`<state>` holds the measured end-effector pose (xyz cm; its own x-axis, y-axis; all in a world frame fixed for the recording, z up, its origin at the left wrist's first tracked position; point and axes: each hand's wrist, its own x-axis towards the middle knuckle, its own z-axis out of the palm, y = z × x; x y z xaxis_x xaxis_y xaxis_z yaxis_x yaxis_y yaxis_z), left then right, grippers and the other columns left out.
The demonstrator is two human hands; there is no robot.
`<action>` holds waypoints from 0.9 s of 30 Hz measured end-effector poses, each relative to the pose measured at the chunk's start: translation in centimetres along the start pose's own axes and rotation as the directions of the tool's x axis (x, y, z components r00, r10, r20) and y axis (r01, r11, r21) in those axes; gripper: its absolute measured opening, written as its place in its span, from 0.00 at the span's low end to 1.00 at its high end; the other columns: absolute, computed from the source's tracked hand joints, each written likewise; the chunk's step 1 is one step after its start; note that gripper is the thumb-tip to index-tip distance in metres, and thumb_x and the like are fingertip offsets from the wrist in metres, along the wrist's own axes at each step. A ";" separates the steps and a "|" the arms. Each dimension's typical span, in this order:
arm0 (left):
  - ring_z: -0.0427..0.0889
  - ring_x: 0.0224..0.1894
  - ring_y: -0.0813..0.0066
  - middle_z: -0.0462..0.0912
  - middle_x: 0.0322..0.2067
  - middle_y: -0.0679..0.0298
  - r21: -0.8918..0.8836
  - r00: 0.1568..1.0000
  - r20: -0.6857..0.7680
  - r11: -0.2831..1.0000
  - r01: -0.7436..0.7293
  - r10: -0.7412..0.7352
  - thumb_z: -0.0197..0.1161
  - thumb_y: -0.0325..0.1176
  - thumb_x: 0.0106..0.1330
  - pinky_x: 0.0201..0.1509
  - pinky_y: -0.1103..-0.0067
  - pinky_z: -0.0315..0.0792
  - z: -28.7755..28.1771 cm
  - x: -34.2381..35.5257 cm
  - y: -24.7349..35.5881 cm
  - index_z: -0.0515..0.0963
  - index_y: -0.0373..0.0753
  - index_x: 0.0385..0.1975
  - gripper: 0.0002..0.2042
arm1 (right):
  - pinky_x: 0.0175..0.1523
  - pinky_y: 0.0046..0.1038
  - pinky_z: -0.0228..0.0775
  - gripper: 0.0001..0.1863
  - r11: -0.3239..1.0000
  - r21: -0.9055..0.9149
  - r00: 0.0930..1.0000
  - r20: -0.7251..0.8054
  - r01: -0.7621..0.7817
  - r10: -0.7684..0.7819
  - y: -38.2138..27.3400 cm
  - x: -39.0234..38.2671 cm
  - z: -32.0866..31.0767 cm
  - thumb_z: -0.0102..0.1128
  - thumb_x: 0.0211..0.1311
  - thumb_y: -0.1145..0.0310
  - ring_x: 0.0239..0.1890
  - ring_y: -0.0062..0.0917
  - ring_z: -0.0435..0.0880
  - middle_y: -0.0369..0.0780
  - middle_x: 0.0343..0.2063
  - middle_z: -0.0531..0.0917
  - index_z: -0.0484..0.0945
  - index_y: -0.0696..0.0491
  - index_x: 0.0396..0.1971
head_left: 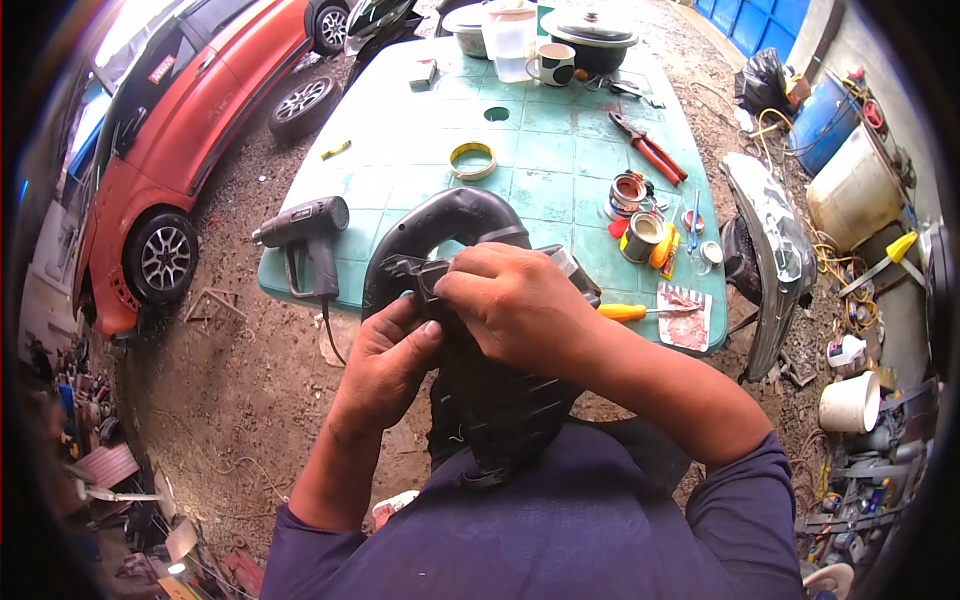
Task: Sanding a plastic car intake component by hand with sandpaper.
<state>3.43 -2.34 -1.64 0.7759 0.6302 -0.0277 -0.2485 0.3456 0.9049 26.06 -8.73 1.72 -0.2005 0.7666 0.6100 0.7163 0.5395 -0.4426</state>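
A large black molded plastic part (pixel 402 238), with a rounded loop at its far end, leans from my lap onto the near edge of the green table (pixel 400 175). My left hand (pixel 388 362) grips its left side near a small raised bracket (pixel 415 270), thumb and fingers bent against the plastic. From the right, my right hand (pixel 512 305) reaches across the part with its fingers closed at the same bracket. Whether a small piece is pinched in those fingers is hidden. A yellow-handled tool (pixel 622 312) lies right of that hand, its tip on a card smeared with pinkish paste (pixel 686 318).
A heat gun (pixel 316 222) rests at the table's left edge, its cord hanging down. Farther back lie a tape roll (pixel 472 160), red-handled pliers (pixel 652 152), open cans (pixel 641 238), a mug (pixel 554 65) and pots (pixel 590 40). A car headlight (pixel 775 235) stands right; an orange car (pixel 175 110) left.
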 end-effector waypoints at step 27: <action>0.87 0.62 0.73 0.90 0.61 0.58 0.254 0.995 -0.074 0.966 -0.040 0.061 0.67 0.28 0.82 0.71 0.71 0.79 6.2 -0.8 2.3 0.80 0.30 0.70 0.21 | 0.49 0.45 0.85 0.26 0.949 0.088 0.947 -0.084 -0.302 0.309 -5.6 -2.6 -3.3 0.68 0.65 0.81 0.45 0.50 0.91 0.52 0.48 0.86 0.84 0.63 0.65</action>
<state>5.82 -6.41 3.10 0.7141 0.7000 -0.0042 -0.1236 0.1320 0.9835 24.81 -14.85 4.77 0.0877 0.8635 0.4967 0.6818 0.3114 -0.6619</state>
